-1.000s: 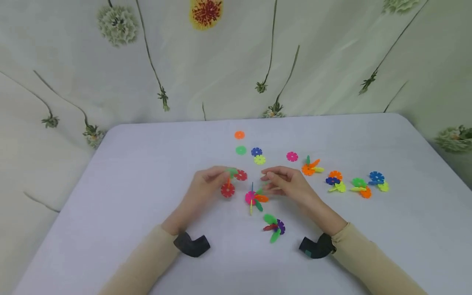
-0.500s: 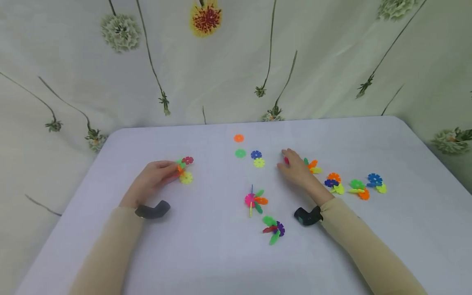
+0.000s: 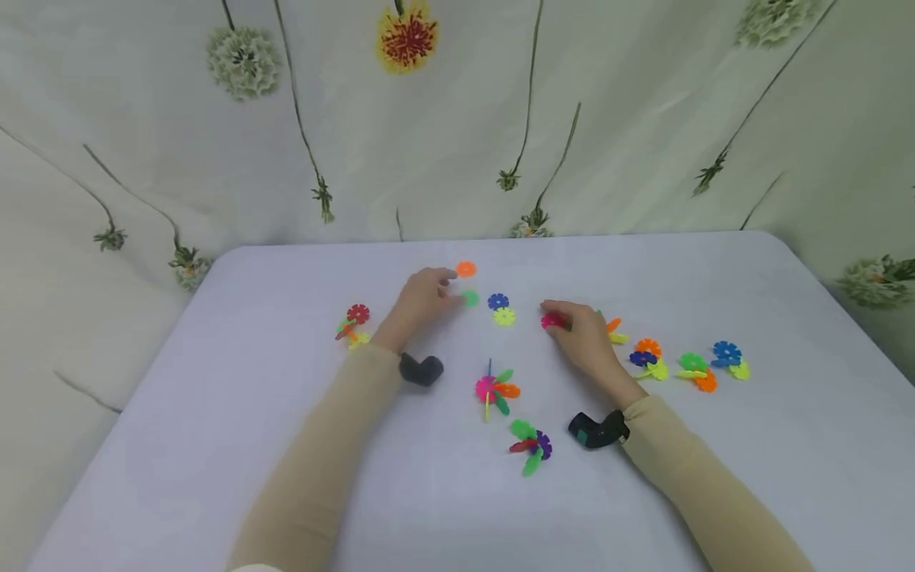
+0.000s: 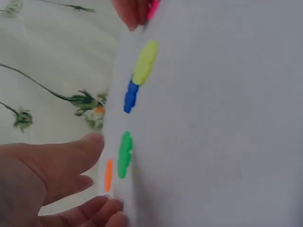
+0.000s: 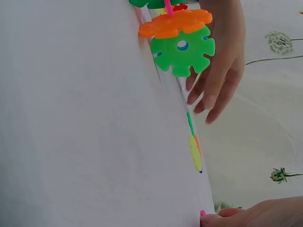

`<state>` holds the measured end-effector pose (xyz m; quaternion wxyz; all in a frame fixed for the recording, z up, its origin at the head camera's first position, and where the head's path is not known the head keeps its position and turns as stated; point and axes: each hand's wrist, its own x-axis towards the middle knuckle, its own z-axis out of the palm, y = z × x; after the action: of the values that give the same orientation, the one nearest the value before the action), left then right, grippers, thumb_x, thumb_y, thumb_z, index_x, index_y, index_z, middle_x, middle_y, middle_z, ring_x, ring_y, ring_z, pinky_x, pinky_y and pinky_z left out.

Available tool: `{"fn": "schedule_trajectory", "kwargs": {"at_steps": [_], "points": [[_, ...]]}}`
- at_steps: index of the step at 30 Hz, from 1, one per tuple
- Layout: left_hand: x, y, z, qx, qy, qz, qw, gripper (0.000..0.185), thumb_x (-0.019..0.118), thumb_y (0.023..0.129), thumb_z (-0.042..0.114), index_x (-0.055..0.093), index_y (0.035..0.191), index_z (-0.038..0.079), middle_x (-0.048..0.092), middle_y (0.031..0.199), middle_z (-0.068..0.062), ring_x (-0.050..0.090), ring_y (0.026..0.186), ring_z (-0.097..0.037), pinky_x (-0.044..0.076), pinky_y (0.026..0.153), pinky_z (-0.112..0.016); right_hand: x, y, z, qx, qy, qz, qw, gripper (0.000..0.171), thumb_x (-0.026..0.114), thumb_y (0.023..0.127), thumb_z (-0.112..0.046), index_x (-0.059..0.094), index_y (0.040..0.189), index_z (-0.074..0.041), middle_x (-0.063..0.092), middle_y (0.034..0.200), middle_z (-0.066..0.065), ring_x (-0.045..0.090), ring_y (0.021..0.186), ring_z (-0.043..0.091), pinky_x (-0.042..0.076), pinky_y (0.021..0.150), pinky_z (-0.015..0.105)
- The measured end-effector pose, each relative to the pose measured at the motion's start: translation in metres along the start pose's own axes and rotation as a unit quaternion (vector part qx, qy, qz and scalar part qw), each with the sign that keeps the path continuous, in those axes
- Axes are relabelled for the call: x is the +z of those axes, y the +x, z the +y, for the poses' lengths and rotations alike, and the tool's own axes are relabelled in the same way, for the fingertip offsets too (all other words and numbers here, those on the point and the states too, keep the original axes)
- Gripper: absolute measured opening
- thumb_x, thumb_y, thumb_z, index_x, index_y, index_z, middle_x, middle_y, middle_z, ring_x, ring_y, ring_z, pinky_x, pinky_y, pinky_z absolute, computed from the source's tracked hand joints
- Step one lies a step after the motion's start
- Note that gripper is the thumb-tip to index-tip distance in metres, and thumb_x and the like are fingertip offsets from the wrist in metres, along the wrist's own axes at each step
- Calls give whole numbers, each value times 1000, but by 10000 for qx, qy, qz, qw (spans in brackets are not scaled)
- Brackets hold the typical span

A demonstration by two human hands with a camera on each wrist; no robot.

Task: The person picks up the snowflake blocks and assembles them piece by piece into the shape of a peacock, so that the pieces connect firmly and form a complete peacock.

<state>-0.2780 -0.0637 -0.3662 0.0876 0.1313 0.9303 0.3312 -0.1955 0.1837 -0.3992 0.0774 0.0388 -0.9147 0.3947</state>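
My left hand (image 3: 422, 303) reaches over the far middle of the table, thumb and fingers spread apart. Right at its fingertips lie a flat green interlocking disc (image 3: 469, 298) and an orange disc (image 3: 466, 269). The left wrist view shows a gap between the thumb and fingers of the left hand (image 4: 61, 175), with nothing held. To the right, my right hand (image 3: 582, 338) pinches a pink interlocking disc (image 3: 552, 319) between thumb and fingers, low at the tabletop. Between the hands a blue disc (image 3: 498, 301) touches a yellow disc (image 3: 504, 316).
A joined cluster with a red disc (image 3: 358, 314) sits left of the left forearm. Nearer the front stand a pink-centred cluster (image 3: 486, 389) and a green-purple one (image 3: 530, 446). Several more clusters, one with an orange disc (image 3: 649, 347), line the right side. A floral cloth (image 3: 443, 119) hangs behind.
My left hand carried the red-topped cluster left, let it go there, and moved back right toward the green and orange discs. My right hand moved to the pink disc and took hold of it.
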Motion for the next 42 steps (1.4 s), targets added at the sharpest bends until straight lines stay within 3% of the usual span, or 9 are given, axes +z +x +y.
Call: {"fn": "schedule_trajectory", "kwargs": {"at_steps": [8, 13, 16, 20, 24, 32, 35, 38, 42], "points": [[15, 19, 4, -192, 449, -317, 9983, 30, 69, 85, 18, 57, 109, 5, 55, 101, -10, 49, 93, -25, 44, 83, -36, 2, -2, -2, -73, -260, 255, 9993, 31, 68, 83, 2, 63, 113, 3, 58, 105, 18, 53, 88, 30, 45, 78, 39], [10, 1, 5, 20, 100, 30, 9999, 20, 67, 87, 14, 58, 102, 6, 59, 98, -8, 52, 93, -24, 47, 83, -35, -3, -1, -6, 262, -553, -185, 9980, 24, 66, 85, -2, 63, 108, 5, 52, 95, 18, 48, 84, 29, 44, 72, 38], [4, -23, 0, 139, -781, 27, 9968, 21, 66, 88, 16, 61, 105, 6, 61, 98, -9, 56, 92, -24, 47, 83, -36, -6, 0, -7, 440, -611, -491, 9960, 20, 65, 86, -4, 59, 103, 6, 51, 93, 17, 48, 84, 30, 45, 72, 38], [0, -67, -7, -316, -2460, -612, 9668, 37, 67, 87, 32, 59, 118, 15, 63, 105, -6, 61, 94, -19, 47, 87, -37, -10, -1, -8, 598, -637, -662, 9940, 24, 66, 86, -7, 55, 104, 5, 52, 88, 15, 49, 80, 29, 45, 69, 37], [4, -100, -10, -771, -3239, -1119, 9363, 51, 69, 82, 44, 55, 125, 20, 61, 111, -5, 61, 98, -18, 47, 88, -36, -14, -2, -8, 651, -754, -661, 9928, 29, 67, 86, -11, 55, 107, 6, 48, 87, 15, 46, 79, 29, 42, 67, 36], [17, -117, -9, -575, -3797, -1092, 9169, 47, 70, 84, 34, 55, 121, 10, 64, 103, -12, 63, 97, -22, 46, 89, -33, -16, -4, -3, 809, 167, -694, 9942, 19, 67, 87, -11, 57, 96, 3, 60, 83, 12, 57, 76, 25, 49, 68, 30], [23, -118, -5, -415, -3812, -1012, 9180, 43, 70, 85, 32, 56, 117, 7, 67, 98, -12, 65, 94, -22, 46, 89, -32, -18, -11, -12, 1107, 1584, -1055, 9755, 21, 60, 92, -10, 57, 104, 7, 66, 82, 12, 65, 72, 20, 53, 68, 25], [29, -121, 2, -109, -3776, -797, 9225, 35, 69, 86, 25, 58, 110, 3, 68, 93, -12, 66, 90, -24, 49, 84, -32, -18, -28, -32, 1498, 2927, -1411, 9338, 30, 54, 96, -10, 52, 118, 9, 68, 86, 15, 68, 76, 19, 53, 72, 25], [39, -126, 14, 509, -3659, -322, 9287, 23, 70, 86, 15, 59, 98, -2, 68, 89, -13, 67, 83, -27, 53, 77, -31, -14, -56, -62, 1512, 3652, -1557, 9053, 35, 53, 96, -8, 49, 126, 8, 68, 86, 15, 68, 75, 21, 53, 73, 29]]}}
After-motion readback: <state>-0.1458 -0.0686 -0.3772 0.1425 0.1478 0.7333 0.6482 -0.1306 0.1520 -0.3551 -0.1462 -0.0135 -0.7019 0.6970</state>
